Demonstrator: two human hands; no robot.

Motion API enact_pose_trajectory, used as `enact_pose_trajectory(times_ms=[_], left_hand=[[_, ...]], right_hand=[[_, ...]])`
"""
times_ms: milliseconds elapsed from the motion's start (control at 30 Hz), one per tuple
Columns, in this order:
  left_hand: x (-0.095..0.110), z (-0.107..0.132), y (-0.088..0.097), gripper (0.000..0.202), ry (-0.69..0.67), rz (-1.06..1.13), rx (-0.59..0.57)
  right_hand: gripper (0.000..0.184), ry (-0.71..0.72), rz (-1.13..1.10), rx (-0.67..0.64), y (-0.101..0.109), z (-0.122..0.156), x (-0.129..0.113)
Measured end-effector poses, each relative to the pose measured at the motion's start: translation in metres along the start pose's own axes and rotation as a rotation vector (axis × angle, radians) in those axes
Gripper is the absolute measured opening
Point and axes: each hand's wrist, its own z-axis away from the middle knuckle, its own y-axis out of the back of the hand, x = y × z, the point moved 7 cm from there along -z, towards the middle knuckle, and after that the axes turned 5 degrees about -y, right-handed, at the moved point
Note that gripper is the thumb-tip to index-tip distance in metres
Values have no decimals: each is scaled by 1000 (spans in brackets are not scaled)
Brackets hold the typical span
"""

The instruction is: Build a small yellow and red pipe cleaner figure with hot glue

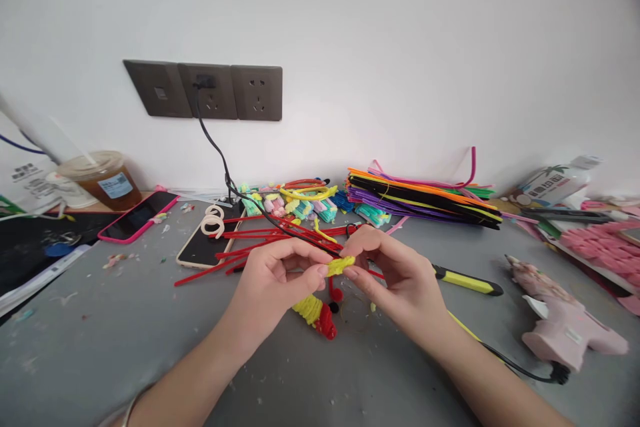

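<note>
A small fuzzy yellow piece [341,265] sits above the gray table [140,307], pinched at its ends by the left hand [283,273] and right hand [395,273] — fingers curled, forearms [200,367] angling inward. On my feed, the left hand partly hides a yellow-and-red bundle [317,317] — I cannot make out its upper end, and the frame crops both forearms

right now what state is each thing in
yellow chenille piece: pinched between left hand and right hand
drink cup: lidded, straw in
pink phone: screen dark
black plug: in middle socket
red pipe cleaners: strewn
pink glue gun: on its side
utility knife: blade end hidden
</note>
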Motion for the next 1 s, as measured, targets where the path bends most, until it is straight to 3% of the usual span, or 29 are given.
enact_pose_trajectory(times_ms=[500, 1000], left_hand=[[-1, 1, -2, 3, 20, 41, -25], [-2, -1, 1, 11, 75, 23, 44]], right_hand=[[9, -47, -10, -22, -1, 0, 4], [7, -90, 30, -6, 0, -1, 5]])
